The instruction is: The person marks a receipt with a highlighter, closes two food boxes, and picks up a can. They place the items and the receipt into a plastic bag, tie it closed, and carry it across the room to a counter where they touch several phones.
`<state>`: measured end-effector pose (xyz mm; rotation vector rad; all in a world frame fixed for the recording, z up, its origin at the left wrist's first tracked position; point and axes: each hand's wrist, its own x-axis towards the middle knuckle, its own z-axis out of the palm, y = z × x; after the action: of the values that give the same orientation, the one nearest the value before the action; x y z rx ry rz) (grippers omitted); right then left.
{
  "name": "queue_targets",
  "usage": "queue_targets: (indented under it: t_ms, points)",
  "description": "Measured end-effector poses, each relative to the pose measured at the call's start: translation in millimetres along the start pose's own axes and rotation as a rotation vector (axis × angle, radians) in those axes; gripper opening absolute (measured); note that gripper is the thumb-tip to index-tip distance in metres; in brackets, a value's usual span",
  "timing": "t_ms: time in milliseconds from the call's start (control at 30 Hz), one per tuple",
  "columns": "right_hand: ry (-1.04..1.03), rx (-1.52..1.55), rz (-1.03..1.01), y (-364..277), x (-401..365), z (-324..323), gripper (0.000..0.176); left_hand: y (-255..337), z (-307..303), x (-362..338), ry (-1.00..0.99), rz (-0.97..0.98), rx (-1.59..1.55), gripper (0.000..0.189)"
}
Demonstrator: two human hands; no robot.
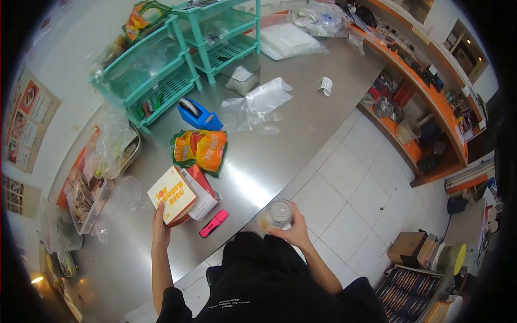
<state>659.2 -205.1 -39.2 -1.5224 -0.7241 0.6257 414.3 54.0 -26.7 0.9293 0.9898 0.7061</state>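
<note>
In the head view, our right hand (292,229) grips the lidded container (280,213), which lies left of its palm beside the worktop's (247,185) near edge, long axis roughly upright, top toward us. Our left hand (160,220), farther from it, has its fingers closed on the carton's (172,195) near-left side.

looks like the back prep area of a small food shop or takeaway to me. there's a steel worktop (309,132) with a blue tape dispenser (199,114), clear plastic bags (264,102) and green stacked baskets (156,81), plus a printed food box (172,195), a poster with food pics (32,116) on the wall, and orange shelving (414,89) over white floor tiles (344,172).
</note>
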Motion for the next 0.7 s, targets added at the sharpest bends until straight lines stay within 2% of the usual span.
queue_targets:
  t_ms: [67, 167, 267, 567, 700]
  points:
    - [-0.109, 0.05, 0.008, -4, 17, -1, 0.069, -4, 5, 4, 0.014, -0.041, 0.04, 0.054]
    - [-0.124, 0.174, 0.063, 9, 39, -8, 0.071, -7, 19, -4, -0.023, -0.055, 0.033, 0.056]
    - [-0.216, 0.051, 0.02, 10, 72, -25, 0.073, -12, 35, -13, 0.077, -0.052, 0.004, 0.056]
    - [-0.383, 0.07, -0.005, 12, 203, -77, 0.07, -19, 62, -20, 0.323, -0.008, 0.014, 0.052]
    - [-0.447, 0.037, -0.017, 26, 232, -101, 0.069, -16, 61, -17, 0.304, -0.054, -0.001, 0.052]
